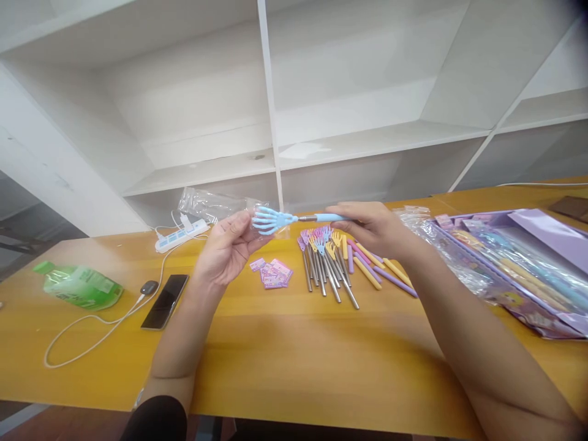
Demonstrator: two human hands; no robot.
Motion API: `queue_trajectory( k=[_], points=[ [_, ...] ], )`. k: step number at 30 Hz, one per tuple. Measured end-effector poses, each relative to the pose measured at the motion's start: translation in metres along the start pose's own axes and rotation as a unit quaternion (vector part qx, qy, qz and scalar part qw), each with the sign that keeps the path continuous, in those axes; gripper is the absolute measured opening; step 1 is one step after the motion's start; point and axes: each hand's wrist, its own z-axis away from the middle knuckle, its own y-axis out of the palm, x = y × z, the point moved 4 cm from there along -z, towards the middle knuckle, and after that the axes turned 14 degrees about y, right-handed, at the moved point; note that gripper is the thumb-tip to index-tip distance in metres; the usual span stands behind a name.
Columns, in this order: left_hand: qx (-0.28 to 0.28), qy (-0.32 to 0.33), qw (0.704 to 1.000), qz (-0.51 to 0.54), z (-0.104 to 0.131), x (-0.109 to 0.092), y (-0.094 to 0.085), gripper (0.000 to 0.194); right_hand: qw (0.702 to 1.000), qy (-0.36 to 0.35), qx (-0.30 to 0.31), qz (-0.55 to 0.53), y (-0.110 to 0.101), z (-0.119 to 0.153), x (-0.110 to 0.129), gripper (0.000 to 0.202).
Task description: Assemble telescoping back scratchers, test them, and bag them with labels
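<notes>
Green bottle point(82, 286) on its side, far left of the surface point(294, 361). White cable point(59, 343) loops beside it, phone point(165, 302) to the right, power strip point(182, 236) behind. Clear bag point(209, 205) lies flat past my left hand point(225, 254).

Left fingers: pinched, clamped on clear film point(285, 231) by the look of it, right at the claw tips. Can't tell if they press the claw too.

Light-blue claw stick point(275, 220): held about level above the surface, between my 2 hands. Claw, short metal shaft point(307, 218) and blue handle point(328, 217) are all joined, so I'd call this 1 assembled. Wrapping looks only started, if at all.

Below it: small pile of purple-pink cards point(275, 274), then a bunch of claw rods point(321, 245), metal shafts bare. Next to those, loose yellow, purple and pink tubes point(367, 272). I'd count rods and tubes as work left; none look paired.

Right fingers: wrapped round the blue handle.

Far right: crumpled clear plastic point(468, 275), then purple box point(528, 312) with handled sticks point(519, 251) in it, apparently bagged. I read those as done.
</notes>
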Motion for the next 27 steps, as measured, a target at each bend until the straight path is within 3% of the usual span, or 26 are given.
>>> queue_trajectory(
  k=[8,14,21,27],
  points=[
    [-0.009,0.086,0.994,-0.062,-0.001,-0.005,0.002,0.04,0.999,0.027,0.032,0.014,0.0,0.0,0.006,0.031],
    [-0.016,0.115,0.99,-0.082,-0.004,0.001,0.001,0.041,0.998,0.036,0.038,0.043,0.002,0.001,0.01,0.035],
    [-0.007,0.107,0.989,-0.099,-0.008,0.007,0.007,0.037,0.992,0.068,0.039,0.097,0.005,0.006,0.033,0.043],
    [-0.007,0.139,0.983,-0.117,-0.007,0.003,0.004,0.044,0.996,0.074,0.026,0.035,0.007,0.004,0.03,0.041]
  ],
)
